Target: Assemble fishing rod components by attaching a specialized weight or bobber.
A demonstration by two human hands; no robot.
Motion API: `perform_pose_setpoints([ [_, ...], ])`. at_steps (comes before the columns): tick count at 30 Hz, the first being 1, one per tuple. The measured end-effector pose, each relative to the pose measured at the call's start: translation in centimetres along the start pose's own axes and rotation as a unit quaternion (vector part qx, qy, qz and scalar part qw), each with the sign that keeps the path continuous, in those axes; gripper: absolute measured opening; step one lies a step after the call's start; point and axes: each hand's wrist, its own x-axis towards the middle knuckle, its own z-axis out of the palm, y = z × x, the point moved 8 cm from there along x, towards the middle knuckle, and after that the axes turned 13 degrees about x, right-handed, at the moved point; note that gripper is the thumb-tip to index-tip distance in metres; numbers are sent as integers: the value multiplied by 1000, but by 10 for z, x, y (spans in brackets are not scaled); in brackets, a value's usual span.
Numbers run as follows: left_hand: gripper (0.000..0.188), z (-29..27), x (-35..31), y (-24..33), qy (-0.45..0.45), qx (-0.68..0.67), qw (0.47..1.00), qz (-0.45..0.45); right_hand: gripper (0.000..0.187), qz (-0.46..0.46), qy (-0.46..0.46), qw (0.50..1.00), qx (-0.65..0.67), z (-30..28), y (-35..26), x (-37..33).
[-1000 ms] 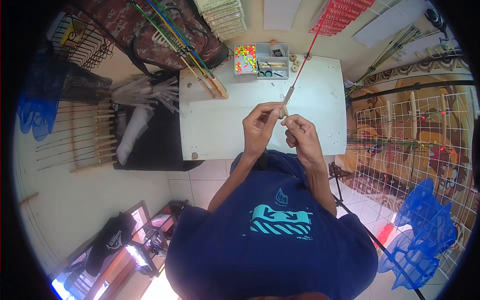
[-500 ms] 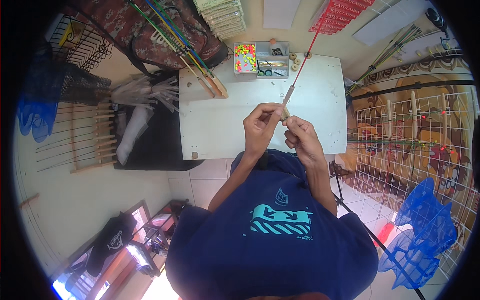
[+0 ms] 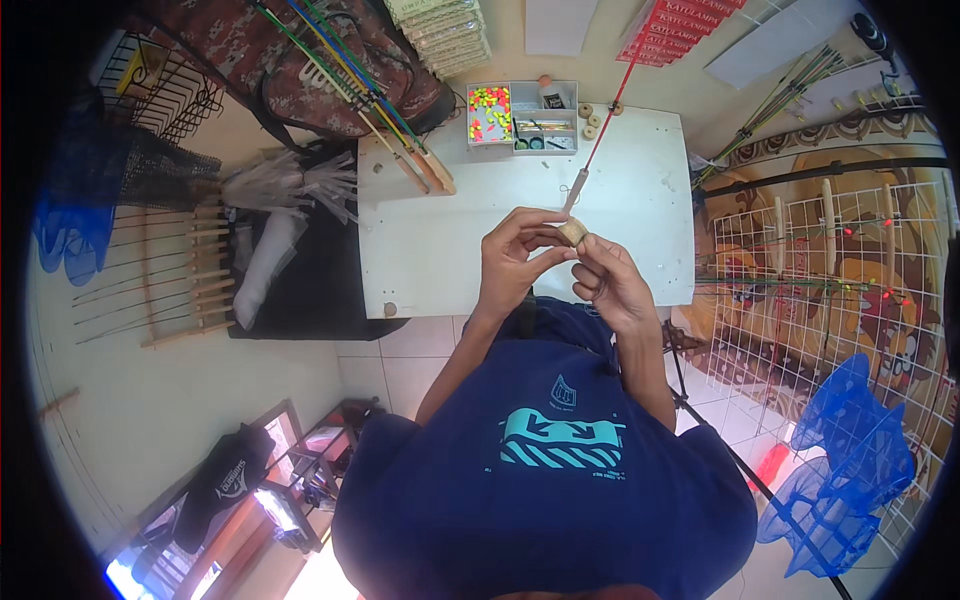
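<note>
Over the table's near part, my left hand [image 3: 512, 262] and my right hand [image 3: 612, 282] hold a small tan round spool [image 3: 572, 232] between them. The left thumb and fingers close on its left side; my right thumb and fingertips pinch its lower right edge. Its broad side now faces up. Just beyond my fingers lies a thin red rod [image 3: 612, 125] with a pale grip [image 3: 576, 188], slanting away to the upper right. A small dark loop of line [image 3: 564, 189] shows beside the grip. Whether the left fingers touch the grip's near end is hidden.
On the white table [image 3: 430, 250] stand a sectioned tray [image 3: 545, 150] with bright small pieces and a bottle, several tan spools [image 3: 594, 121] and wooden-handled rods [image 3: 430, 170]. A wire grid rack [image 3: 800, 290] is on the right, with blue nets [image 3: 845, 460] below.
The tan spool has turned and shows more of its surface. My left thumb has moved down off it, and the left hand has shifted slightly left.
</note>
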Motion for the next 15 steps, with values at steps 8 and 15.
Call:
perform_pose_setpoints([
  [8,31,-2,-1,10,10,47,996,70,20,26,-29,999,28,8,4,-7],
  [15,30,-3,-4,13,8,27,997,75,21,37,-34,998,40,12,7,-9],
])
